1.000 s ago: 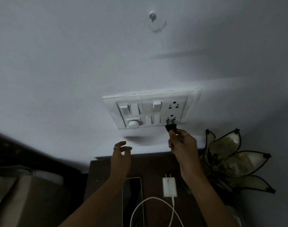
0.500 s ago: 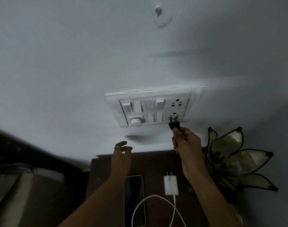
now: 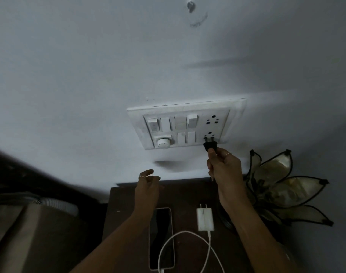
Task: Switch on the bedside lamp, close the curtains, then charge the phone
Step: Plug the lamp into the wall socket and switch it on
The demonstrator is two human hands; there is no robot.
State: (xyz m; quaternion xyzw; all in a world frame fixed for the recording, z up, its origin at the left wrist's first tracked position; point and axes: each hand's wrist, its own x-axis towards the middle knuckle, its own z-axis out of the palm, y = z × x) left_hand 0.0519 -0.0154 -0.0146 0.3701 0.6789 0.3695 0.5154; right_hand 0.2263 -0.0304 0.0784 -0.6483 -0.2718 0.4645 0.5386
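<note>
Head view: right hand [image 3: 224, 164] pinching small black two-pin plug [image 3: 210, 145], prongs partly in lower wall socket [image 3: 209, 136]; left hand [image 3: 147, 187] loose, empty. Lamp step, probably; next, pushing home, then switching on.

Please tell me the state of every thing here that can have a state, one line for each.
black plug: pins at lower socket, pinched by right hand
upper socket: free
white charger: unplugged, lying on table
phone: screen dark
flower lamp: unlit
left hand: holds nothing
</note>
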